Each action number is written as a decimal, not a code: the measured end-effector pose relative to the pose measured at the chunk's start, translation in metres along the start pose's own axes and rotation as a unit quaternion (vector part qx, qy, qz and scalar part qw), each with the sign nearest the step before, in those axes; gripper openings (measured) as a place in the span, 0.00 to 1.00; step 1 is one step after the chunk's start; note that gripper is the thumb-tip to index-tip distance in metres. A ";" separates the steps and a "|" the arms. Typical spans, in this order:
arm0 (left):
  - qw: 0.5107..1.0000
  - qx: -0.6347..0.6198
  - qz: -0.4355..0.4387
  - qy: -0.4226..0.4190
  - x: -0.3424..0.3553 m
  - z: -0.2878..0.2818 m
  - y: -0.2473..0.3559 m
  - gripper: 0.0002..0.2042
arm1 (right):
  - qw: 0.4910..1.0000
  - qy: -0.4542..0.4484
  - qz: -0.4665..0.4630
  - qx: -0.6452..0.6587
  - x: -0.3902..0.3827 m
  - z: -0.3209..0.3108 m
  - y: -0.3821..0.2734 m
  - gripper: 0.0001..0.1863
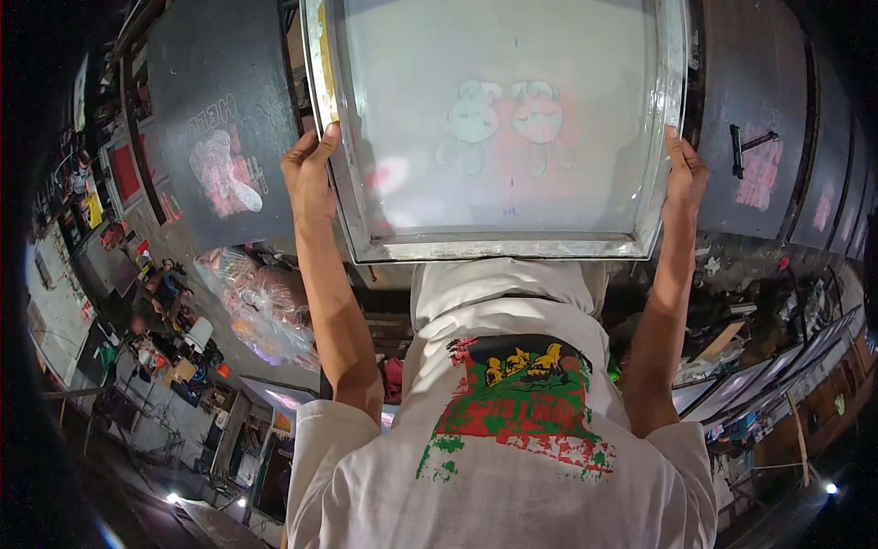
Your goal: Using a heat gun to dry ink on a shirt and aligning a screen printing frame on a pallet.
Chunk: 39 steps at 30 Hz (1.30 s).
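I hold a wide aluminium-framed screen (395, 249) with pale mesh, held at the top centre of the head view. Two faint cartoon animal figures and a pinkish area show on the mesh. My left hand (309, 165) is closed on the frame's left side, thumb on the metal beside a strip of yellowish tape. My right hand (685, 167) grips the frame's right side, thumb up along the bar. The frame's lower bar is just above the waist of my white printed T-shirt (512, 393).
Dark printing boards (210, 82) with pink marks lie left and right, a black tool (737, 149) on the right board (745, 64). Below the left board is a plastic-wrapped bundle (265, 302). Farther left, a blurred person (142, 320) is among cluttered items. Railings and panels line the lower right.
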<state>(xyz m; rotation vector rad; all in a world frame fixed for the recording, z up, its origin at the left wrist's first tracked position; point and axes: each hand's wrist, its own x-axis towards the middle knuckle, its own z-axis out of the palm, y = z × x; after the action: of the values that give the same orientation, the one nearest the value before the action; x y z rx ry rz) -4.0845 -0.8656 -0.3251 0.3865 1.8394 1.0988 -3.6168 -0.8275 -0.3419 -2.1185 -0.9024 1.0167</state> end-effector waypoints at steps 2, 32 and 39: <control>1.000 -0.016 0.006 -0.016 0.004 -0.003 -0.004 0.11 | 1.000 0.000 0.007 0.000 -0.001 0.003 -0.001 0.20; 0.999 -0.012 0.025 -0.024 0.005 -0.001 -0.005 0.10 | 0.997 -0.004 0.008 0.073 -0.004 0.006 -0.002 0.21; 0.999 -0.005 0.035 -0.039 0.006 -0.002 -0.006 0.08 | 0.998 0.020 0.021 0.051 0.000 0.007 0.005 0.22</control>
<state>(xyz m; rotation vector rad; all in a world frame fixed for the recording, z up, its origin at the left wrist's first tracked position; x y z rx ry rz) -4.0876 -0.8663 -0.3332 0.4834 1.7626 1.1249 -3.6213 -0.8290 -0.3494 -2.0727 -0.7741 1.0153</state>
